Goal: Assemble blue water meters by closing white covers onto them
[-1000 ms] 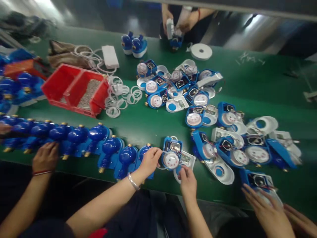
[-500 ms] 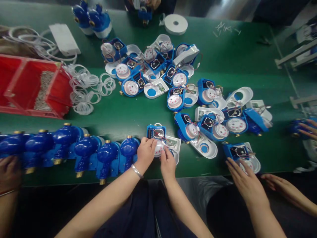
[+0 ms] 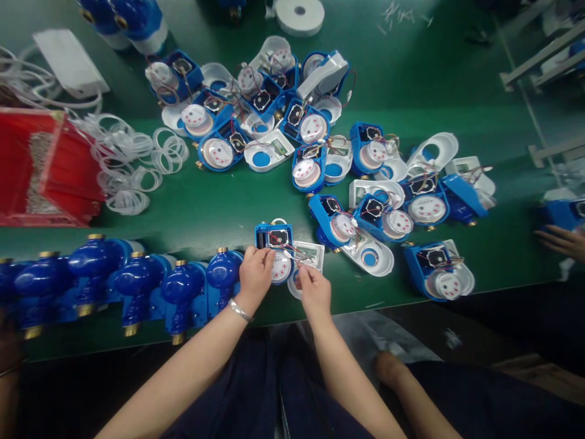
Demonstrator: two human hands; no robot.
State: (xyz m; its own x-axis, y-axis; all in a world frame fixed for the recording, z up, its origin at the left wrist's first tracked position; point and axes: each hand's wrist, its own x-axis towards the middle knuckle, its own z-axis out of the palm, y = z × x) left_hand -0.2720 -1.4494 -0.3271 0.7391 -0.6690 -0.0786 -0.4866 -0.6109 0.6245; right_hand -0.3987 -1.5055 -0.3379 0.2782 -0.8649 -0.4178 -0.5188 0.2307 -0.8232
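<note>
An open blue meter [image 3: 273, 235] with a white round dial [image 3: 281, 267] lies at the table's front edge, its white cover [image 3: 309, 255] beside it on the right. My left hand [image 3: 256, 274], with a silver bracelet at the wrist, is closed at the dial's left side; what its pinched fingers hold is too small to name. My right hand [image 3: 314, 292] pinches thin wires [image 3: 299, 261] over the white cover. The wires run between the meter and the cover.
Blue meters with brass ends [image 3: 137, 283] line the front left. Open meters [image 3: 313, 128] with white covers spread across the middle and right. A red bin [image 3: 75, 174], clear rings [image 3: 171, 151] and a white roll [image 3: 300, 17] lie farther back. Other people's hands [image 3: 564, 242] show at the sides.
My hands have moved apart, the right one drawing away from the dial with the wires. The neighbour's hands have left the meter at the right. The whole view has shifted.
</note>
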